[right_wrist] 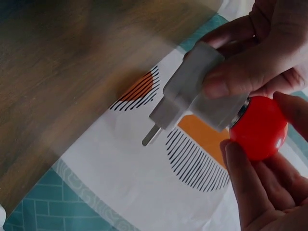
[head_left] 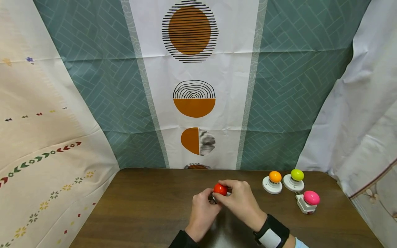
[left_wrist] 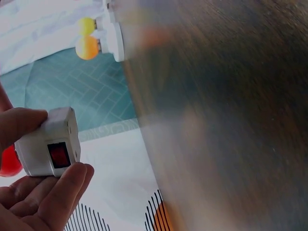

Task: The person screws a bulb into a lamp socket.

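Above the table, both hands meet at one small lamp. My left hand (head_left: 203, 213) grips a white plug-in bulb holder (left_wrist: 44, 144), thumb on one side and fingers on the other. A red rocker switch (left_wrist: 60, 155) faces the left wrist view, and a metal plug pin (right_wrist: 152, 135) sticks out in the right wrist view. My right hand (head_left: 243, 201) pinches a round red bulb (right_wrist: 260, 129) between thumb and fingers. The bulb sits at the holder's opening, with a silvery rim of its base showing there.
At the table's right stand an orange bulb (head_left: 275, 176) and a yellow-green bulb (head_left: 297, 174) in round white holders. Nearer lies a pink bulb (head_left: 311, 197) in a white plug-in holder (head_left: 305, 205). Patterned cloth (head_left: 198, 72) hangs behind the brown table (head_left: 149, 206).
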`<state>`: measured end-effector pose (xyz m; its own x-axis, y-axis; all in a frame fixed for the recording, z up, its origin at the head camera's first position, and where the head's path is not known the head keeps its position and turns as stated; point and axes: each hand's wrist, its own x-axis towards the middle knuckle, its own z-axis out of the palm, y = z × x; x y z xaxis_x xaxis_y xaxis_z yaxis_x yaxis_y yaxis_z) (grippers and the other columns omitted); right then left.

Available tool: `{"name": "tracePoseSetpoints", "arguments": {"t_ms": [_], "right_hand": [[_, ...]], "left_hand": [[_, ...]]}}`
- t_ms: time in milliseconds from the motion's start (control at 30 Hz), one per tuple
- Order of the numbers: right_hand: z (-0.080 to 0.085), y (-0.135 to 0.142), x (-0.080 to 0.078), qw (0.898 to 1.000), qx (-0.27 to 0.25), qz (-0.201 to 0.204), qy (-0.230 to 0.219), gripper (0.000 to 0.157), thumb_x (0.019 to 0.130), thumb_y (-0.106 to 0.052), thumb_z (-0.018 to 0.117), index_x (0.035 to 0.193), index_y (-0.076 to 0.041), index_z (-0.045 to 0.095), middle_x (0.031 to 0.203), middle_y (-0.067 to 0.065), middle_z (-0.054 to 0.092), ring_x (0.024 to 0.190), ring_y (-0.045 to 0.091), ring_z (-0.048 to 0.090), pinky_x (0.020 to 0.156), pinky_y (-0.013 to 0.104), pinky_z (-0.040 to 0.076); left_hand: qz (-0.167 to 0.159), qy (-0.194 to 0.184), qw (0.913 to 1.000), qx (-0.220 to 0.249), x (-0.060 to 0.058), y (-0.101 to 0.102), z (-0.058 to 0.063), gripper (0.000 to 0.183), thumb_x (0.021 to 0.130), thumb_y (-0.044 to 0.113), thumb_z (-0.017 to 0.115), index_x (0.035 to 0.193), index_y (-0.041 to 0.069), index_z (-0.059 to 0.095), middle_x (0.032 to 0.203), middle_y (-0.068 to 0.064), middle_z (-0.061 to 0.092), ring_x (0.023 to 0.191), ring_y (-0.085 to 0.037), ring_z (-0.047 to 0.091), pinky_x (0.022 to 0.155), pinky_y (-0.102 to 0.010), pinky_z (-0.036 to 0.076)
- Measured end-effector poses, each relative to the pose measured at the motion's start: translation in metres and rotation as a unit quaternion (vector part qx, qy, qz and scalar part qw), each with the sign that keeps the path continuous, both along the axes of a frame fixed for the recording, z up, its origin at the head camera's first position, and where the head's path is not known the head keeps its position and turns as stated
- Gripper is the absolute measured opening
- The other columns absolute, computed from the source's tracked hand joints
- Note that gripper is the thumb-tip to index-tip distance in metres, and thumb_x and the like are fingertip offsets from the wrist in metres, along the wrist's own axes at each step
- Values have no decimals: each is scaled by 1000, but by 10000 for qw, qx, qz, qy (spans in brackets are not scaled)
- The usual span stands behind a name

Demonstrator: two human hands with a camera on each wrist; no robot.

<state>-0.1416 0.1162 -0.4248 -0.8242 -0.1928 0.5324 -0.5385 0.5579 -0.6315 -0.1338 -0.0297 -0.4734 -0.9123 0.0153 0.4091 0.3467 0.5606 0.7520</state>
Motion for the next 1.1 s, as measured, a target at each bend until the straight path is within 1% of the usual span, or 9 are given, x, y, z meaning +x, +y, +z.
{"name": "tracePoseSetpoints", "arguments": {"t_ms": [67,133,300,367,533,733,833,933,1100], "right_hand": [[0,-1,0,9999,63,-62,53,35,68,-27,81,97,-12,70,89,-5,65,73,2,58,64,24,49],[-1,0,0,9999,123,-11,17,35,69,-27,80,98,-11,70,89,-6,65,73,2,58,63,24,50],[-1,7,-3,9986,-10,335,-401,34,68,-29,82,97,-17,68,89,-8,64,73,2,59,63,23,49],[0,10,-5,9972,-147,476,-549,34,67,-30,82,97,-19,68,89,-10,63,74,3,59,64,24,49],[3,12,-8,9953,-253,711,-611,37,68,-32,82,99,-17,68,92,-10,63,76,5,60,65,25,50],[0,14,-6,9945,-256,744,-694,36,68,-31,81,100,-19,67,94,-9,63,78,5,60,66,24,49],[-1,15,-7,9942,-260,774,-707,37,69,-31,81,101,-18,67,95,-8,63,79,4,60,67,24,49],[3,15,-10,9931,-243,886,-729,38,69,-30,81,102,-18,67,97,-9,63,82,4,59,68,24,49],[7,17,-14,9910,-9,1109,-756,43,70,-30,80,108,-15,66,102,-9,62,86,5,58,72,29,50]], "left_hand": [[51,31,10000,-19,0,0,-1,19,72,16,73,88,16,64,70,14,55,57,-1,49,53,-21,44],[26,4,10000,-20,0,0,-2,18,71,16,73,87,16,64,69,14,55,57,-1,49,53,-21,44],[-275,-229,9993,53,-1,-2,-5,17,69,16,73,83,18,64,70,10,58,60,-5,53,54,-21,45],[-397,-298,9987,126,-2,-3,-5,18,70,16,73,85,18,64,75,10,60,64,-4,55,57,-22,47],[-537,-392,9974,260,-4,-4,-1,24,73,13,73,95,16,64,86,10,62,74,-2,58,67,-27,50],[-611,-526,9965,205,-1,-4,-1,27,73,13,75,98,14,64,88,8,63,75,-3,59,69,-27,50],[-631,-469,9967,177,-2,-5,-2,27,73,15,75,98,15,64,89,7,63,76,-3,59,68,-26,49],[-625,-335,9973,198,-5,-6,-1,27,74,16,75,99,15,64,90,6,63,77,-4,60,69,-26,49],[-598,-249,9978,159,-7,-9,2,31,75,18,75,102,13,61,94,1,64,80,-7,61,71,-25,48]]}}
